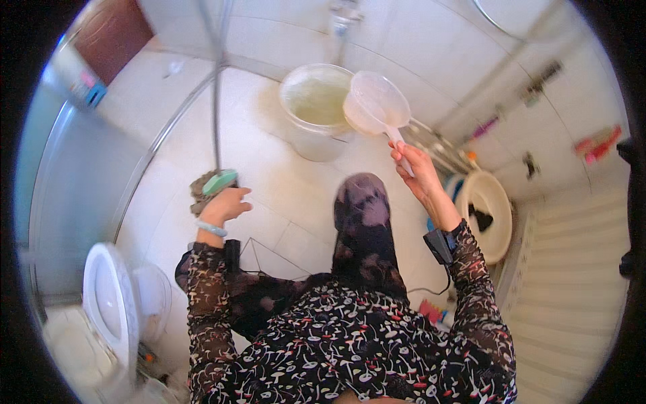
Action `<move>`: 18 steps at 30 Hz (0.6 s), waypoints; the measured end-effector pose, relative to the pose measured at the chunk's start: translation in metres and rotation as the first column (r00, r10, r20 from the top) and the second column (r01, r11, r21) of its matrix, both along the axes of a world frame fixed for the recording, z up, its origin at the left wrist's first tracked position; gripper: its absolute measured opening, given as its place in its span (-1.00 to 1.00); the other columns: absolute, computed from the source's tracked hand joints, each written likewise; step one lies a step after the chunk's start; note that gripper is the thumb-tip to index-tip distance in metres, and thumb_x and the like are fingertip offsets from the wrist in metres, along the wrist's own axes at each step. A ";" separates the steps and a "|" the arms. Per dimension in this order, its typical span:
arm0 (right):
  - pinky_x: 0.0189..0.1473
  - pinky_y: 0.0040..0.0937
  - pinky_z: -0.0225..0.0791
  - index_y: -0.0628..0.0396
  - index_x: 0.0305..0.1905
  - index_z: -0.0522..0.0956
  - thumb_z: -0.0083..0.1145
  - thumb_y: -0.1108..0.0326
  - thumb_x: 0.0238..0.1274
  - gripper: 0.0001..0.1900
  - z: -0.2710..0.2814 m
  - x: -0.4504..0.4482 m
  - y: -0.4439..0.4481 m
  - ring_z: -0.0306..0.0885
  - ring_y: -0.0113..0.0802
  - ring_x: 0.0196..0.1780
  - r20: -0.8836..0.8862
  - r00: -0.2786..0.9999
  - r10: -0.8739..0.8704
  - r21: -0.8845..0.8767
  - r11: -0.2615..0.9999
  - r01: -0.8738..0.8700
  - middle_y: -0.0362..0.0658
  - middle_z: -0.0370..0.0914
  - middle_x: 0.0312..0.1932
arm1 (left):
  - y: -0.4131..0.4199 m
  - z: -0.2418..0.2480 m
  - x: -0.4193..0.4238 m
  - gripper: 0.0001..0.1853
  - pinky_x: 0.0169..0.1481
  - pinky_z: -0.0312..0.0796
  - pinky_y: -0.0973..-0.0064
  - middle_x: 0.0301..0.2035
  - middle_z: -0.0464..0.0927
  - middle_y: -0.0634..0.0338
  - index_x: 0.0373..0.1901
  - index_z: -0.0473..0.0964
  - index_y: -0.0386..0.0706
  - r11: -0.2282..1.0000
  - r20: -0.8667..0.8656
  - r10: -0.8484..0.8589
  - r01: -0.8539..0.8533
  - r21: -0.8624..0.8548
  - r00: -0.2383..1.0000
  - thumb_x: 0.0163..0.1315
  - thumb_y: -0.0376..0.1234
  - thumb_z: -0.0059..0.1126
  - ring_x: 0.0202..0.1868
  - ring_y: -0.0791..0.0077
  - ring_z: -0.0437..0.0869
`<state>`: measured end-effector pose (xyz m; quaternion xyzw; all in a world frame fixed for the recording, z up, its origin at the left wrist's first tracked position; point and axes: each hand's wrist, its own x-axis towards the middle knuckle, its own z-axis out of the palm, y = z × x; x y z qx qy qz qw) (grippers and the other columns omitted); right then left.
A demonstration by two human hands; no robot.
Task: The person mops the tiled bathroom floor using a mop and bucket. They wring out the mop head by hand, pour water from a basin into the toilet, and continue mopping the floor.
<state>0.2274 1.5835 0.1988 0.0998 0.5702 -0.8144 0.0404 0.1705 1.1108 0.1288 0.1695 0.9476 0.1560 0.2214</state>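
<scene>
My right hand (416, 169) grips the handle of a translucent white plastic water dipper (378, 101). The dipper's bowl is raised beside a pale plastic bucket (318, 141), overlapping its right rim in view. Cloudy greenish-yellow water (318, 103) stands in the bucket. My left hand (227, 204), with a bracelet at the wrist, has its thumb and fingers spread apart. Just beyond it are the green head (220, 182) and grey strands (199, 192) of a mop. The mop's grey pole (217, 101) rises towards the wall. Whether the left hand touches the mop is hidden.
A metal tap (343, 20) is on the tiled wall above the bucket. To my left stands a white toilet (108, 298) beside a curved glass shower screen (86, 177). At right, a cream basin (497, 212) leans near the wall, by a metal rack (439, 146). A wire frame (272, 260) lies below my left hand.
</scene>
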 end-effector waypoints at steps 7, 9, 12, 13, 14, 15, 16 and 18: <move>-0.48 -0.67 0.03 0.17 -0.02 0.59 0.18 0.13 0.41 -0.69 0.023 0.062 0.071 0.22 -0.71 -0.51 -0.050 0.987 -0.155 0.166 0.973 0.161 -0.42 0.50 -0.44 | -0.019 0.004 -0.001 -0.41 0.02 0.54 0.28 -0.03 0.66 -0.12 0.27 0.46 -0.24 0.975 0.066 0.188 -0.194 0.105 0.980 0.20 -0.23 0.30 -0.08 0.09 0.71; -0.47 -0.65 0.02 0.13 -0.10 0.61 0.21 0.11 0.39 -0.71 0.024 0.081 0.095 0.21 -0.70 -0.52 -0.033 0.974 -0.226 0.229 0.946 0.227 -0.42 0.49 -0.45 | -0.031 -0.002 -0.004 -0.43 0.05 0.51 0.31 -0.03 0.67 -0.06 0.26 0.46 -0.27 0.963 0.087 0.218 -0.229 0.142 0.972 0.21 -0.29 0.31 -0.02 0.18 0.69; -0.47 -0.58 0.04 0.08 -0.27 0.62 0.23 0.10 0.36 -0.74 0.006 0.097 0.138 0.19 -0.67 -0.53 -0.019 0.899 -0.438 0.456 0.796 0.397 -0.42 0.46 -0.51 | -0.036 -0.005 -0.013 -0.43 0.04 0.51 0.34 -0.05 0.67 -0.08 0.27 0.46 -0.27 0.986 0.039 0.114 -0.118 0.115 0.993 0.22 -0.28 0.31 -0.05 0.20 0.69; -0.47 -0.56 0.04 0.08 -0.32 0.62 0.23 0.11 0.35 -0.73 -0.001 0.105 0.157 0.18 -0.65 -0.54 -0.016 0.883 -0.469 0.494 0.764 0.415 -0.41 0.44 -0.53 | -0.033 -0.009 -0.014 -0.43 0.03 0.52 0.34 -0.07 0.67 -0.08 0.26 0.47 -0.27 0.983 0.031 0.118 -0.121 0.141 0.993 0.22 -0.28 0.31 -0.06 0.20 0.69; -0.47 -0.54 0.05 0.07 -0.38 0.61 0.23 0.11 0.34 -0.72 -0.010 0.107 0.176 0.18 -0.64 -0.54 -0.011 0.869 -0.495 0.523 0.737 0.427 -0.41 0.42 -0.56 | -0.034 -0.010 -0.013 -0.43 0.03 0.52 0.34 -0.09 0.67 -0.08 0.26 0.47 -0.27 0.978 0.020 0.129 -0.131 0.160 0.991 0.22 -0.27 0.31 -0.07 0.20 0.69; -0.46 -0.53 0.05 0.07 -0.43 0.61 0.23 0.11 0.33 -0.70 -0.011 0.105 0.194 0.18 -0.63 -0.55 -0.025 0.856 -0.516 0.554 0.706 0.442 -0.40 0.41 -0.58 | -0.033 -0.009 -0.015 -0.43 0.02 0.52 0.35 -0.11 0.68 -0.07 0.26 0.47 -0.27 0.971 -0.002 0.145 -0.142 0.191 0.989 0.22 -0.27 0.31 -0.08 0.21 0.69; -0.47 -0.50 0.06 0.07 -0.46 0.61 0.23 0.12 0.32 -0.69 -0.017 0.108 0.205 0.18 -0.60 -0.55 -0.019 0.837 -0.547 0.594 0.667 0.450 -0.39 0.41 -0.59 | -0.038 -0.012 -0.014 -0.42 0.04 0.52 0.31 -0.08 0.67 -0.11 0.26 0.47 -0.26 0.977 -0.001 0.134 -0.132 0.167 0.991 0.21 -0.25 0.31 -0.05 0.15 0.69; -0.47 -0.44 0.09 0.08 -0.50 0.61 0.23 0.13 0.31 -0.68 -0.029 0.105 0.227 0.19 -0.55 -0.56 -0.012 0.797 -0.604 0.669 0.587 0.456 -0.36 0.42 -0.60 | -0.047 -0.015 -0.019 -0.40 0.07 0.53 0.24 -0.02 0.66 -0.17 0.26 0.47 -0.25 0.986 0.001 0.116 -0.115 0.118 0.993 0.19 -0.21 0.30 -0.01 0.03 0.70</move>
